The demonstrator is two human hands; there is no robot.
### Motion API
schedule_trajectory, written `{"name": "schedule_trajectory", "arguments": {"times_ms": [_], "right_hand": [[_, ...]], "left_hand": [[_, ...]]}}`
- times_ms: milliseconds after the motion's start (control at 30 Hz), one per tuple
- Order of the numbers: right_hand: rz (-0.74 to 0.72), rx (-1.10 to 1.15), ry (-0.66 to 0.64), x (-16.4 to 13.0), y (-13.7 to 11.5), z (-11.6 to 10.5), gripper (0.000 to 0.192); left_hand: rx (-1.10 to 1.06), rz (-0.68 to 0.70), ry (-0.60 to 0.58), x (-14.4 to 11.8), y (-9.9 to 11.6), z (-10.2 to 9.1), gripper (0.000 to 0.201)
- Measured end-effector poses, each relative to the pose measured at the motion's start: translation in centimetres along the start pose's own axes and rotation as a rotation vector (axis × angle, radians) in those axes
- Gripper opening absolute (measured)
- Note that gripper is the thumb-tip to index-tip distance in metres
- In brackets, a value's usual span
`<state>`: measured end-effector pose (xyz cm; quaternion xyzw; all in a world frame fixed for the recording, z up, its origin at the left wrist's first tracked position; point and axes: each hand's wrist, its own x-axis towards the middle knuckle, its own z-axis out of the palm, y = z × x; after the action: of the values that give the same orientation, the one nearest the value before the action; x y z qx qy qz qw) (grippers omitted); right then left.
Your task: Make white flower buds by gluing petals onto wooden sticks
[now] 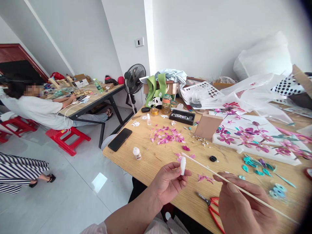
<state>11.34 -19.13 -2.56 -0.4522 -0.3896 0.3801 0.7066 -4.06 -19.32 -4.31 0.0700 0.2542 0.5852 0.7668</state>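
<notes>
Left grip [168, 180] pinching small white bottle [182, 165]; right grip [241, 203] around thin stick [234, 186].

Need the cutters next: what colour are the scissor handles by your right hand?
Red, seen in the head view: scissors beside the right hand.

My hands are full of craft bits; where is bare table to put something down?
Bare wood lies between the black phone, the small white bottle and the pink petals. Crowded: around the flower board and the teal pieces.
</notes>
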Motion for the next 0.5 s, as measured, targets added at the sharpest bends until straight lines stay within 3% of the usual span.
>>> {"name": "schedule_trajectory", "arguments": {"times_ms": [233, 500], "right_hand": [[-0.015, -0.08, -0.022, -0.62, -0.42, 0.44, 0.018], [-0.165, -0.139, -0.086, -0.53, 0.02, 0.22, 0.014]], "left_hand": [[0.005, -0.002, 0.013, -0.1, -0.09, 0.07, 0.024], [-0.016, -0.019, 0.026, -0.03, -0.06, 0.15, 0.025]]}}
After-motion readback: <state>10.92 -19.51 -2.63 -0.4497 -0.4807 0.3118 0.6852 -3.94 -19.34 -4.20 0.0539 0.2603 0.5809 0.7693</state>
